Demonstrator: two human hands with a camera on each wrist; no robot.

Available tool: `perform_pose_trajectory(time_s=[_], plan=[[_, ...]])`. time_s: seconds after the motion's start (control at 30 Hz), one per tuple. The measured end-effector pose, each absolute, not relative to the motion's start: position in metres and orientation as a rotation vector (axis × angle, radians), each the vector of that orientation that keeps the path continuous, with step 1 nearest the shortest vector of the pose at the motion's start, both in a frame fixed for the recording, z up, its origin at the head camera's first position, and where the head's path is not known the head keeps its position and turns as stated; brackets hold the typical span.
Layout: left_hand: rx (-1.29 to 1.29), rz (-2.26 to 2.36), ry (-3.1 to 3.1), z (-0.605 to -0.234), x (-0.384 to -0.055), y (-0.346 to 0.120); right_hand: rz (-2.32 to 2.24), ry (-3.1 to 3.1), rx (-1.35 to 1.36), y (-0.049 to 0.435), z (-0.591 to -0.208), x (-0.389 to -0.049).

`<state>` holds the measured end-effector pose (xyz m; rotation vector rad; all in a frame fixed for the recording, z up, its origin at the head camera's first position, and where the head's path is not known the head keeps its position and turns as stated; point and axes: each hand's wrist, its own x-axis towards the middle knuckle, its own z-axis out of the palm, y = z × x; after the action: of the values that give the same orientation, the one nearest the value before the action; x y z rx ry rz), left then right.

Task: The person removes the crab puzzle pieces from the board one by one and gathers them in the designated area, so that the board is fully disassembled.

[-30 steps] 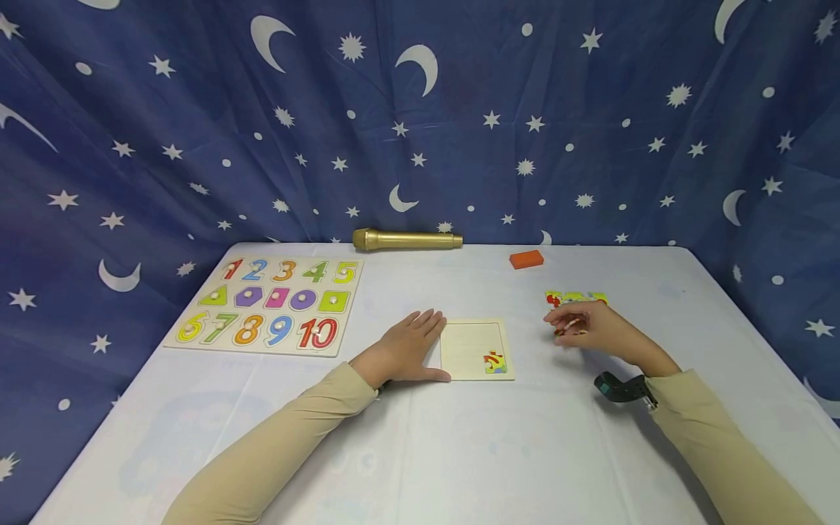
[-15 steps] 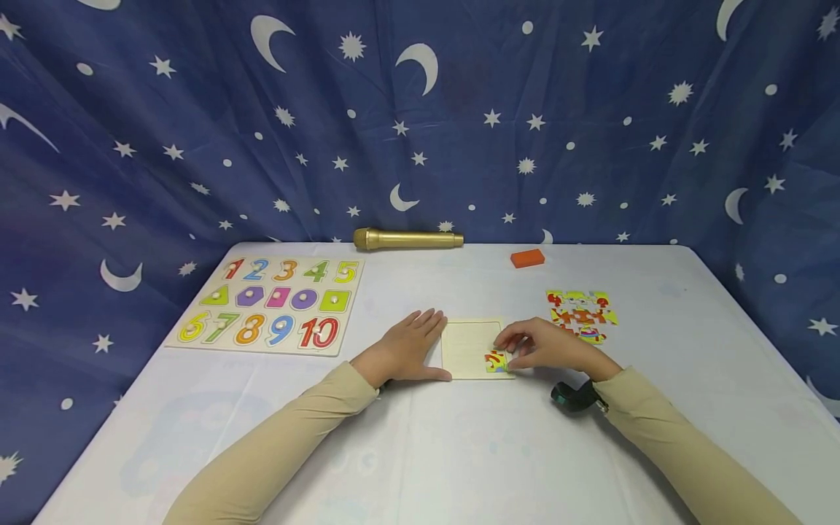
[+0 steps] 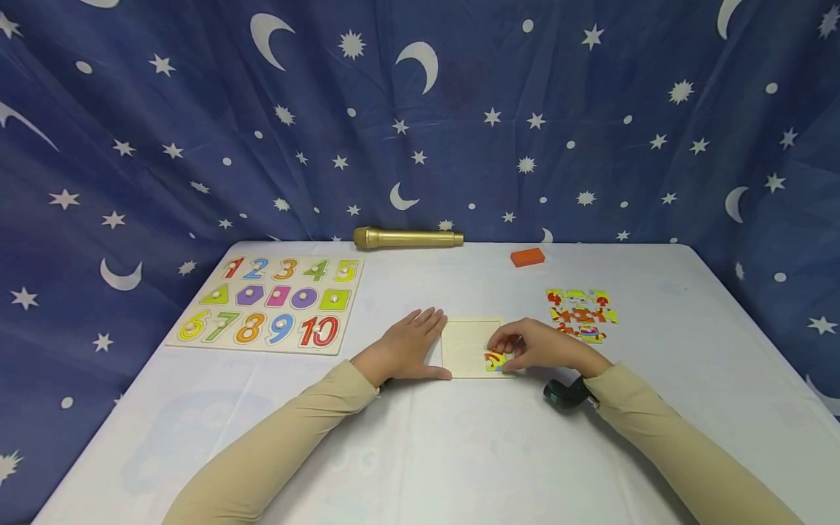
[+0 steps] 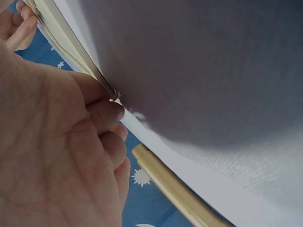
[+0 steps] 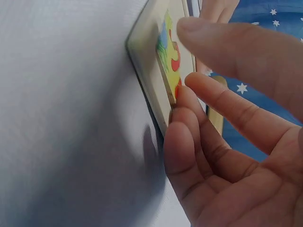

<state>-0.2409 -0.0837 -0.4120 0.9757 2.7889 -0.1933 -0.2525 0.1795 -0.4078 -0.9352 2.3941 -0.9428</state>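
My left hand (image 3: pixel 408 348) rests at the left edge of a small square wooden puzzle board (image 3: pixel 469 339), its fingers straight and thumb spread along that side. In the left wrist view, the left fingertips touch the board's edge. A yellow and red jigsaw piece (image 3: pixel 494 362) lies in the lower right corner of the board. My right hand (image 3: pixel 534 345) is over this corner, fingertips at the piece's upper edge and thumb at its lower right, pinching it. The right wrist view has the piece (image 5: pixel 169 56) on the board between thumb and fingers.
Several loose jigsaw pieces (image 3: pixel 582 316) lie grouped to the right of the board. An orange block (image 3: pixel 527 257) and a gold microphone (image 3: pixel 408 239) lie at the back. A number and shape peg board (image 3: pixel 265 305) lies at the left. A starry curtain (image 3: pixel 420 124) hangs behind the table.
My right hand has moved left from the loose pieces to the board's lower right corner, then slightly further onto the jigsaw piece there. The left hand has stayed put.
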Motion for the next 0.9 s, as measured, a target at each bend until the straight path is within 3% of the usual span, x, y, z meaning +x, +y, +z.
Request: perform_pose_trajectory(time_s=[0.9], plan=[[0.973, -0.186, 2.788, -0.4096, -0.2398, -0.0839, -0.943, 2.386, -1.017, 0.1749, -0.4101, -0.2514]])
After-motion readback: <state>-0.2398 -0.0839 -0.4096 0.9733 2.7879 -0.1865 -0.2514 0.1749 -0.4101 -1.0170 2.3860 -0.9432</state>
